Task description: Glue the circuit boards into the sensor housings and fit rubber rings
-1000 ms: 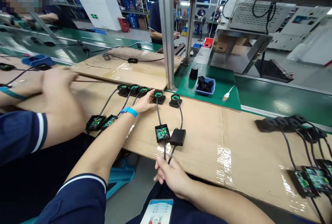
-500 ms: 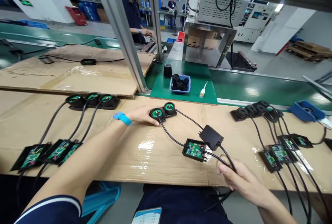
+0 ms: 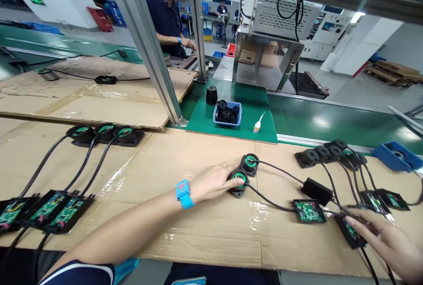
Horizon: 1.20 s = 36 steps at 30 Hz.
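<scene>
My left hand, with a blue wristband, grips a round black sensor housing with a green circuit board inside; the thumb lies over its rim. A second round housing sits against it. Black cables run right from both, one to an open black box with a green circuit board, one to a black box turned with its plain side up. At the right, my right hand is closed around the cables leaving these boxes. Its fingers are partly hidden, above another open circuit box.
Three wired housings with open boxes lie at left. Several more housings stand at right beside a blue bin. Behind are a small blue basket of black parts, a bottle and a metal post. A co-worker stands beyond.
Both hands have moved right, sliding the two wired housings and their boxes along the cardboard toward the group at right. The view has shifted slightly.
</scene>
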### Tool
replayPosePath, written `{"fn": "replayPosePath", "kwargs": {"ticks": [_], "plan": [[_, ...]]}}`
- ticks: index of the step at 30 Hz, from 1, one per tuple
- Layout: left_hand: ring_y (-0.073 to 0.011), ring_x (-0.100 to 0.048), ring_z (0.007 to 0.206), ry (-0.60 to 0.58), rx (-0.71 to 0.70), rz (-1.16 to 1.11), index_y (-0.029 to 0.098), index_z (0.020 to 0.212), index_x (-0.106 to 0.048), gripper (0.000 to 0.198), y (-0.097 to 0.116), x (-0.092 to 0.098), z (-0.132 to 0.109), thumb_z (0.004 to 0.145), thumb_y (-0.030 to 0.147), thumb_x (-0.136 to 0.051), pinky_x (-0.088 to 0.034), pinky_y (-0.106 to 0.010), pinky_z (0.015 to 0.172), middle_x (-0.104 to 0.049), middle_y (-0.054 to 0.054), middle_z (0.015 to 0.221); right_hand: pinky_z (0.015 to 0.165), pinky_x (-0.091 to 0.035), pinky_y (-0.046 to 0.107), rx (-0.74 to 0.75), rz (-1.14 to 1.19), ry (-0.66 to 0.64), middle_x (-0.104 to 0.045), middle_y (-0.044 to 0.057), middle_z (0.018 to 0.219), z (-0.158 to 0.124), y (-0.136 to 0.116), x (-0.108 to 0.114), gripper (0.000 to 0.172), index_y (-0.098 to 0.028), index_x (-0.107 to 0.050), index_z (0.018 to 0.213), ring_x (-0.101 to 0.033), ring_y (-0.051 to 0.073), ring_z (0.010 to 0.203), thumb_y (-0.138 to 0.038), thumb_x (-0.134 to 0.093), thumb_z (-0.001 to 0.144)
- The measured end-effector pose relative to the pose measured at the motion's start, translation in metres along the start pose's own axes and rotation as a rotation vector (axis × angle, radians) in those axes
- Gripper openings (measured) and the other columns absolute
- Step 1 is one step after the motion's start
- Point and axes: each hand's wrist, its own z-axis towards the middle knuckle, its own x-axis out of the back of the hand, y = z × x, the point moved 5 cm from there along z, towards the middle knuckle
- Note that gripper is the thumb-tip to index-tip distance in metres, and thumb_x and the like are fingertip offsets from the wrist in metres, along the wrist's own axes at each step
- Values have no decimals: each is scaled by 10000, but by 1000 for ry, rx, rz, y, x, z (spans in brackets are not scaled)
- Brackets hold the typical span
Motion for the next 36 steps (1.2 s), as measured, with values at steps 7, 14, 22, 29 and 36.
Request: {"fn": "replayPosePath", "kwargs": {"ticks": [7,14,22,29,36], "plan": [[-290,-577,1170,311,275,345,173,1236,-621,323,-63,102,63,1012,373,-502,-452,-500,1029,-650,-115,1175,824,-596,424,54,17,-85,-753,86,1122,53,-48,-19,484,-278,-738,1042,-726,320,1022,-689,-540,877],[-247,-643,1113,356,553,509,164,1279,-590,390,-108,155,140,974,406,-619,-560,-478,947,-626,-107,1278,827,-559,413,114,279,-176,-760,96,1004,146,-124,-52,372,-246,-734,943,-703,268,872,-583,-587,890],[-240,-652,1091,267,697,550,149,1263,-599,383,-126,149,172,964,385,-641,-575,-452,921,-630,-115,1265,774,-577,370,-3,518,-180,-706,125,1169,254,-150,-139,536,-191,-617,1231,-679,185,795,-552,-661,837],[-218,-664,1035,353,563,655,158,1229,-612,354,-95,156,154,974,404,-623,-584,-431,888,-651,-94,1212,826,-591,385,-35,606,-230,-641,100,1250,288,-171,-186,449,-182,-570,1306,-676,176,907,-425,-669,940],[-200,-633,750,308,167,790,169,937,-705,233,-38,87,35,1008,272,-509,-460,-347,704,-666,-56,744,860,-581,392,-18,722,-298,-696,58,1056,280,-182,-178,262,-157,-659,1083,-677,179,923,-393,-637,972]]}}
